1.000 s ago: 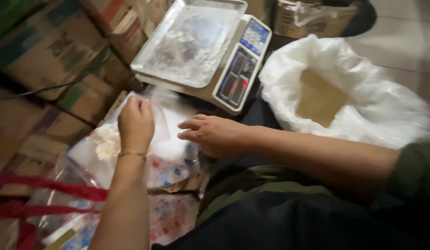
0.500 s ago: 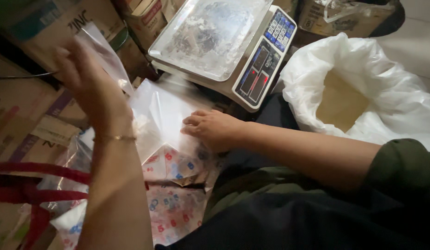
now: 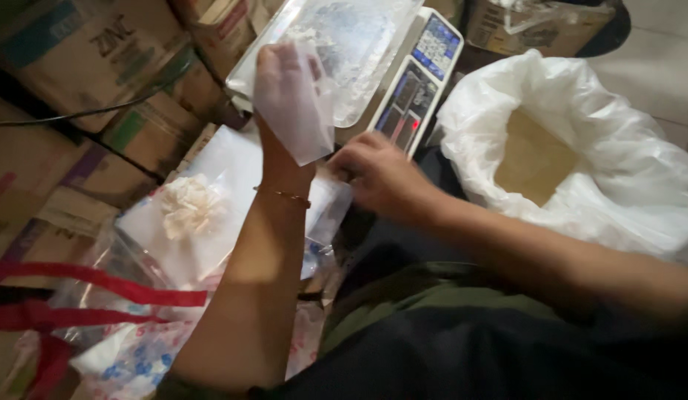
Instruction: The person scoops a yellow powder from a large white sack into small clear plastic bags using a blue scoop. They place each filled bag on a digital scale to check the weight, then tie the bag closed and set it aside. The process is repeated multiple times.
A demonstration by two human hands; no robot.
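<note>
Beside stacked cardboard boxes, the left hand, now raised from the pile, grips a small clear plastic bag before the digital scale; the right hand, fingers curled, has lifted toward it, near the white sack of brown powder.

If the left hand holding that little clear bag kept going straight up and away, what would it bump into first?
Most likely the clear plastic tray on the grey electronic weighing scale: the left hand, gripping a small clear plastic bag, already overlaps it in the picture, though the height gap is unclear.
</note>
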